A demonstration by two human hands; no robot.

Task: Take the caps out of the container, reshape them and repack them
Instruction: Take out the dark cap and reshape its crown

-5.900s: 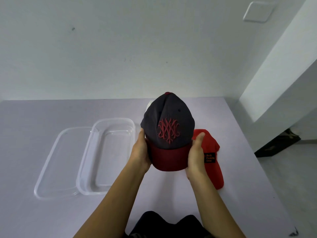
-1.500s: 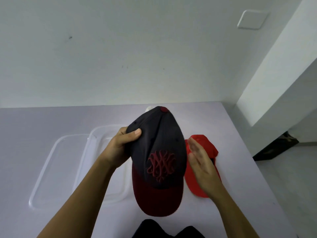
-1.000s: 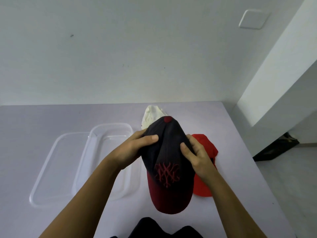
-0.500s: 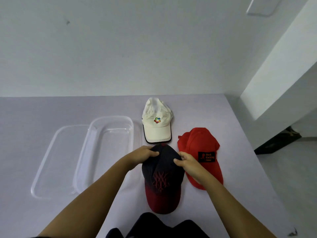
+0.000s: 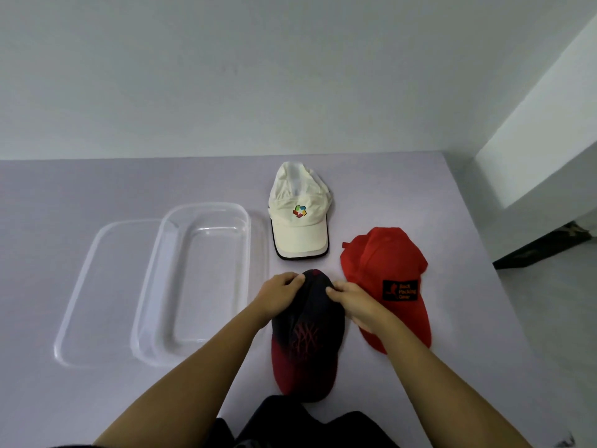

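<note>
Single view only, head-mounted, wide-angle. Looks forward and steeply down from above the near edge of the counter point(image 5: 97, 182), facing the far wall. Both forearms enter from the bottom edge, so the camera sits close behind the hands. Counter fills the lower two-thirds of the frame; its far edge meets the wall about a third of the way down. Right edge and far right corner in frame, floor beyond. Straight lines bow near the borders.

Three caps are counted: one white cap point(image 5: 298, 210), one red cap point(image 5: 389, 279), one dark cap point(image 5: 307, 337) under the fingers point(image 5: 292, 279). One clear container point(image 5: 193, 282) and one lid point(image 5: 97, 292) are seen.
</note>
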